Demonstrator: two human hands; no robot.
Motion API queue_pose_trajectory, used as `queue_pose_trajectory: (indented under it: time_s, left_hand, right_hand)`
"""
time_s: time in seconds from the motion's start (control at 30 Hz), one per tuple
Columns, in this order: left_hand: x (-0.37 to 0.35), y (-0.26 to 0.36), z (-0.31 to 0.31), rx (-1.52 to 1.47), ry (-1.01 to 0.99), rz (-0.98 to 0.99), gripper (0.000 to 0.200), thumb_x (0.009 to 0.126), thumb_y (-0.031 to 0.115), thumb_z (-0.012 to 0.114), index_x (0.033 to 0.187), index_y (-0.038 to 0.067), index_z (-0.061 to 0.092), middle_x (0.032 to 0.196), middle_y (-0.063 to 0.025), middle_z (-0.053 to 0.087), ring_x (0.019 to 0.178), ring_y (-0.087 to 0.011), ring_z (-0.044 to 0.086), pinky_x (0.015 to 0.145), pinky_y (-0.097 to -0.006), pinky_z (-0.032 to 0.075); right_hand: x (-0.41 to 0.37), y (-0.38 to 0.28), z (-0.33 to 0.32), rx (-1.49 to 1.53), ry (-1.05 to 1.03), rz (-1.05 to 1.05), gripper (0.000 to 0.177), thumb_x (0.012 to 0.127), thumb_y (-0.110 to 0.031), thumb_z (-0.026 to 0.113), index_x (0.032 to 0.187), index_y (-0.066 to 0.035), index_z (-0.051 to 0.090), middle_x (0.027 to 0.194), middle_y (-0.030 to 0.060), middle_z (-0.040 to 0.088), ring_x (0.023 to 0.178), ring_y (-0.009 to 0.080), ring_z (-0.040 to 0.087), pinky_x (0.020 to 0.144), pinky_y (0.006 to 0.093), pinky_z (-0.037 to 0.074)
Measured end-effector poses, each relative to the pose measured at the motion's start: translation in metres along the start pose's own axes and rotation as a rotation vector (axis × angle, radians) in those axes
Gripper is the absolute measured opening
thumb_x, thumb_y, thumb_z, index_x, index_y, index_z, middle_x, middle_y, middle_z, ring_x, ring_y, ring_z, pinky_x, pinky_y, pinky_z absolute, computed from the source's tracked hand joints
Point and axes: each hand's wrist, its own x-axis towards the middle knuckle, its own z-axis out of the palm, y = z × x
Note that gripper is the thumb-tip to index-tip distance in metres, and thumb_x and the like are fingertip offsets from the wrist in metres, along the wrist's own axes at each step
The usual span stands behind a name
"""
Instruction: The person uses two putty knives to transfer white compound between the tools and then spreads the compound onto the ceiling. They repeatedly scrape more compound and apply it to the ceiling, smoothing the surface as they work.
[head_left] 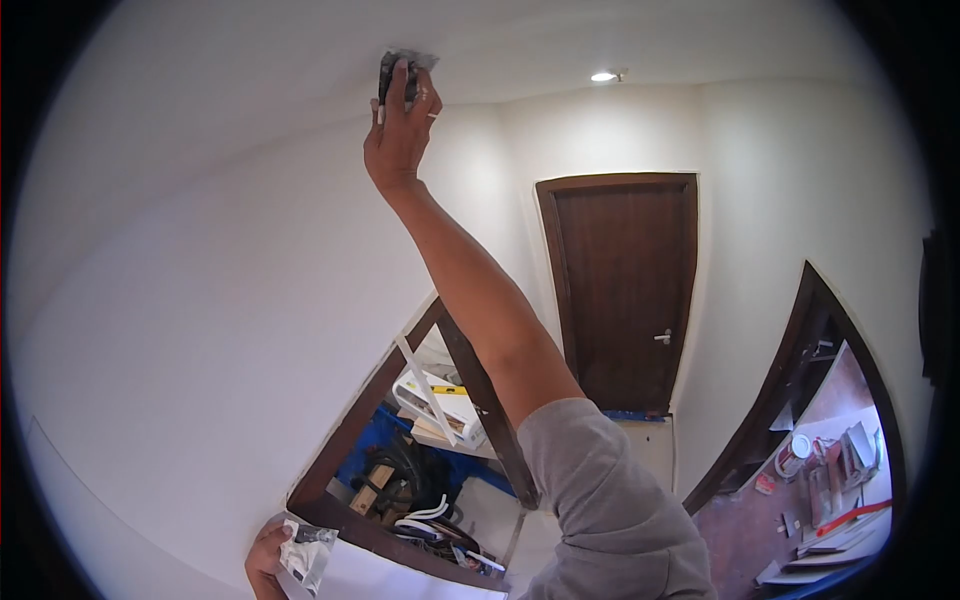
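My right hand is stretched up to the white ceiling, fingers wrapped round a putty knife. The putty knife has a dark handle, and its smeared metal blade lies close against the ceiling; whether its edge touches cannot be told. Low on the left, my left hand is closed on a metal scraper plate, which carries a lump of white putty. Part of the left fingers is hidden behind the plate. White bits stick to the right fingers.
A lit ceiling lamp shines beyond my hand. Ahead stands a closed brown door. One doorway on the left shows a white shelf piece, a yellow level and dark hoses. The right doorway shows a paint bucket and boards.
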Motion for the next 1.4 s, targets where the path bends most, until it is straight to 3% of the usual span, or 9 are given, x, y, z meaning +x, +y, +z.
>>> queue_pose_trajectory:
  time_s: [0.07, 0.17, 0.27, 0.5, 0.7, 0.77, 0.9, 1.17, 1.4]
  left_hand:
    - [0.001, 0.004, -0.002, -0.086, -0.151, -0.045, 0.039, 0.078, 0.018, 0.072, 0.108, -0.005, 0.065, 0.093, -0.0084, 0.069, 0.085, -0.0196, 0.064, 0.082, -0.0315, 0.050]
    - [0.019, -0.019, -0.025, -0.109, -0.182, -0.084, 0.039, 0.079, 0.018, 0.072, 0.109, -0.005, 0.065, 0.091, -0.0085, 0.069, 0.086, -0.0199, 0.065, 0.082, -0.0315, 0.049]
    - [0.012, -0.017, -0.011, 0.086, 0.045, -0.001, 0.036, 0.079, 0.017, 0.072, 0.107, -0.005, 0.066, 0.092, -0.0086, 0.069, 0.085, -0.0203, 0.065, 0.078, -0.0325, 0.051]
    - [0.014, -0.013, -0.019, -0.055, -0.142, -0.114, 0.037, 0.081, 0.015, 0.072, 0.110, -0.007, 0.066, 0.097, -0.0096, 0.070, 0.093, -0.0193, 0.064, 0.084, -0.0327, 0.050]
    - [0.002, -0.007, -0.008, 0.018, -0.044, -0.057, 0.033, 0.086, 0.016, 0.067, 0.110, -0.006, 0.067, 0.098, -0.0089, 0.070, 0.092, -0.0180, 0.064, 0.084, -0.0300, 0.049]
    - [0.004, -0.005, -0.009, -0.019, -0.102, -0.086, 0.032, 0.085, 0.013, 0.069, 0.111, -0.007, 0.066, 0.098, -0.0096, 0.070, 0.092, -0.0183, 0.064, 0.084, -0.0303, 0.049]
    - [0.010, -0.008, -0.018, -0.029, -0.238, -0.099, 0.032, 0.086, 0.011, 0.068, 0.112, -0.007, 0.066, 0.098, -0.0097, 0.070, 0.090, -0.0179, 0.065, 0.082, -0.0294, 0.050]
    - [-0.004, 0.011, -0.001, 0.129, -0.132, -0.065, 0.028, 0.090, 0.015, 0.065, 0.108, -0.006, 0.068, 0.094, -0.0076, 0.070, 0.087, -0.0141, 0.063, 0.079, -0.0259, 0.048]
    - [-0.003, 0.003, -0.004, 0.189, -0.099, -0.052, 0.030, 0.091, 0.018, 0.063, 0.109, -0.006, 0.068, 0.094, -0.0057, 0.070, 0.087, -0.0123, 0.062, 0.080, -0.0252, 0.047]
  right_hand:
    - [-0.008, 0.000, -0.015, -0.017, -0.105, 0.031, 0.058, 0.089, 0.003, 0.056, 0.144, -0.001, 0.040, 0.145, 0.0210, 0.038, 0.127, 0.0392, 0.037, 0.103, 0.0460, 0.037]
    - [0.011, 0.025, -0.053, -0.021, 0.203, -0.056, 0.050, 0.094, 0.002, 0.049, 0.143, 0.001, 0.041, 0.143, 0.0192, 0.045, 0.130, 0.0346, 0.041, 0.108, 0.0439, 0.034]
    - [0.076, 0.053, -0.128, -0.110, 0.430, -0.179, 0.043, 0.101, -0.009, 0.043, 0.141, 0.005, 0.041, 0.143, 0.0190, 0.047, 0.134, 0.0338, 0.040, 0.113, 0.0442, 0.026]
    - [0.160, 0.025, -0.209, -0.223, 0.434, -0.345, 0.046, 0.099, -0.009, 0.038, 0.140, 0.010, 0.038, 0.138, 0.0263, 0.045, 0.128, 0.0412, 0.039, 0.108, 0.0492, 0.028]
    - [0.126, 0.044, -0.138, -0.304, 0.367, -0.277, 0.054, 0.091, -0.007, 0.053, 0.140, 0.007, 0.038, 0.142, 0.0281, 0.035, 0.120, 0.0408, 0.038, 0.102, 0.0486, 0.030]
    - [0.109, 0.069, -0.088, -0.301, 0.377, -0.290, 0.052, 0.104, -0.023, 0.045, 0.146, 0.006, 0.035, 0.144, 0.0231, 0.032, 0.120, 0.0322, 0.040, 0.099, 0.0425, 0.037]
    - [0.042, 0.032, -0.002, -0.228, 0.321, -0.209, 0.054, 0.102, -0.016, 0.049, 0.148, 0.007, 0.032, 0.144, 0.0248, 0.030, 0.112, 0.0301, 0.040, 0.097, 0.0413, 0.037]
    - [-0.055, -0.040, 0.139, 0.095, 0.236, 0.011, 0.074, 0.086, 0.002, 0.060, 0.149, 0.004, 0.022, 0.150, 0.0297, 0.015, 0.131, 0.0430, 0.024, 0.106, 0.0483, 0.030]
    - [-0.100, -0.073, 0.119, 0.274, -0.085, 0.200, 0.056, 0.094, 0.007, 0.044, 0.147, 0.003, 0.029, 0.149, 0.0226, 0.031, 0.132, 0.0405, 0.034, 0.109, 0.0452, 0.032]
